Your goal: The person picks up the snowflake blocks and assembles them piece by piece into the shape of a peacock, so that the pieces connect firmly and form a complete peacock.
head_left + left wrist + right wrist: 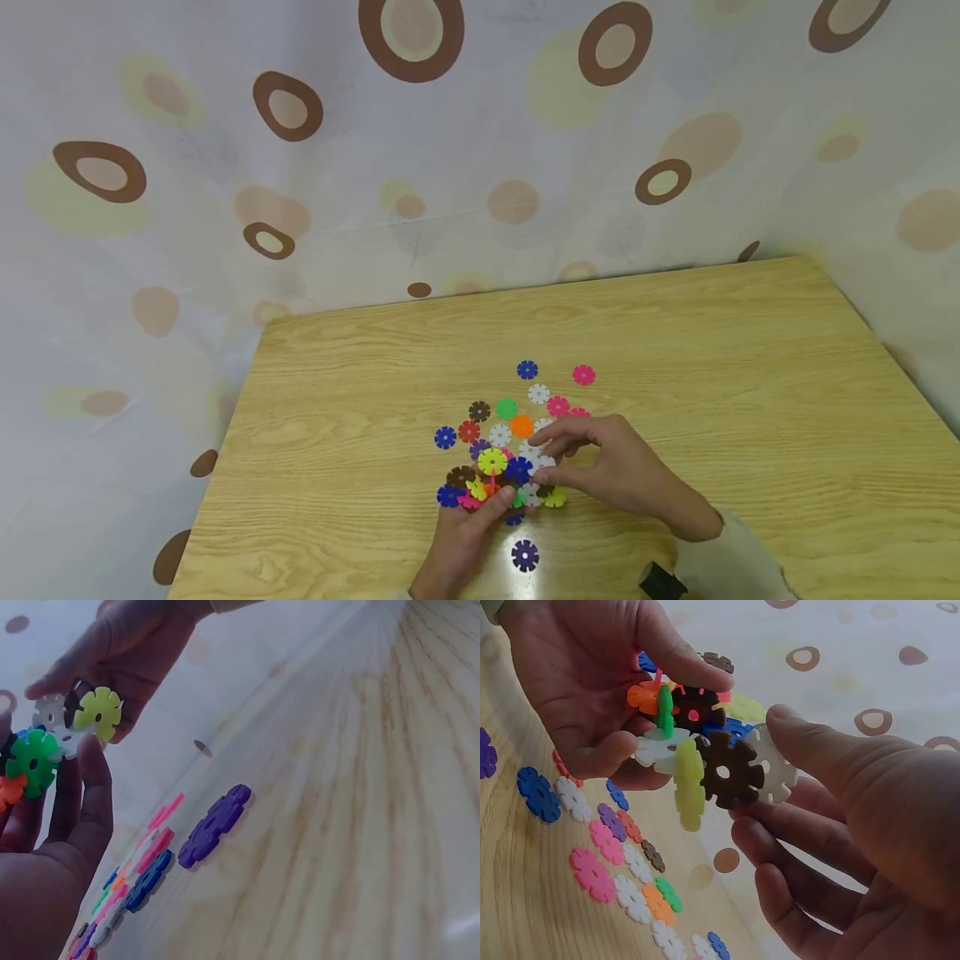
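My left hand (467, 532) holds a cluster of interlocking snowflake discs above the table. In it are a yellow disc (492, 461), a blue disc (519, 469), a green disc (33, 763) and an orange disc (10, 790). At the cluster's right end, a black-brown disc (726, 771) joins a pale yellow disc (690, 784) and a white disc (774, 766). That white disc is between the thumb and fingers of my right hand (618, 467), which pinches it. Part of the cluster is hidden behind the left thumb.
Loose discs lie spread on the wooden table (337, 417) beyond the hands, among them a pink disc (583, 375) and a red disc (468, 431). A purple disc (525, 555) lies nearer the front. Behind the table hangs a patterned cloth (465, 150).
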Motion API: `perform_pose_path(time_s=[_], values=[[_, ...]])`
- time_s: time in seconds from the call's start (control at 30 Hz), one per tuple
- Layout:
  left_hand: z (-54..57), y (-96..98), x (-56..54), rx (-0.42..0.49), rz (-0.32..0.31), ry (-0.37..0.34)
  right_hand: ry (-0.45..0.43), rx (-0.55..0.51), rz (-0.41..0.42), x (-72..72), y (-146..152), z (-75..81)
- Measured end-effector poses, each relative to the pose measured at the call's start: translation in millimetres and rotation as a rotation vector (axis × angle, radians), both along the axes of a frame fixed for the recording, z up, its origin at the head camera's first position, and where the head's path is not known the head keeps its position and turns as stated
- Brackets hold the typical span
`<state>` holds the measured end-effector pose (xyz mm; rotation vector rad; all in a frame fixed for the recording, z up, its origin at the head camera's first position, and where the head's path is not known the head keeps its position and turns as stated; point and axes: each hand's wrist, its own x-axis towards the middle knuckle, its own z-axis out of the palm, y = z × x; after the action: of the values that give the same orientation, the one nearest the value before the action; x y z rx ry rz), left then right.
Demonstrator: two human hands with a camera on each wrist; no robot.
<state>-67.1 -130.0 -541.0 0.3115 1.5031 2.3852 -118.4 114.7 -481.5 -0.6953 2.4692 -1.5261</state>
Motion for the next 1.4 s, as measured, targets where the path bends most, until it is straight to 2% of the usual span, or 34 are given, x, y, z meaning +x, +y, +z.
perform_pose_path(time_s=[0.33,0.57,0.67,0.77,0.83,0.9,0.97,1.07,1.13,1.2,1.4], values=[[-0.6,-2.0,-1.5,-0.169,-0.001,0.043,-0.028,0.025,0.051,0.0,2,5.7],[0.2,-2.0,-1.3,-0.147,0.000,0.015,-0.015,0.008,0.041,-0.5,-1,3.7],[1.0,-1.3,-1.0,-0.088,0.007,-0.048,-0.017,-0.009,0.028,-2.5,0,3.4],[0.7,-0.8,-0.8,0.030,0.016,-0.101,-0.001,-0.013,-0.028,-6.6,5,2.5],[0.3,-1.3,-0.6,0.121,0.012,-0.118,0.044,0.001,-0.074,-9.7,10,-0.1],[0.5,-2.5,-0.6,0.181,-0.002,-0.115,0.101,0.059,-0.116,-11.6,13,-4.2],[0.7,-4.4,-0.8,0.229,-0.031,-0.120,0.154,0.169,-0.139,-12.2,15,-9.6],[1.4,-7.5,-1.1,0.292,-0.061,-0.171,0.194,0.348,-0.153,-13.2,15,-16.8],[1.5,-9.1,-1.4,0.319,-0.067,-0.213,0.188,0.430,-0.162,-14.4,14,-21.5],[1.0,-9.6,-1.5,0.325,-0.068,-0.236,0.165,0.459,-0.168,-15.8,14,-26.2],[-1.0,-6.8,-2.7,0.282,-0.089,-0.191,0.057,0.461,-0.249,-21.6,16,-35.0]])
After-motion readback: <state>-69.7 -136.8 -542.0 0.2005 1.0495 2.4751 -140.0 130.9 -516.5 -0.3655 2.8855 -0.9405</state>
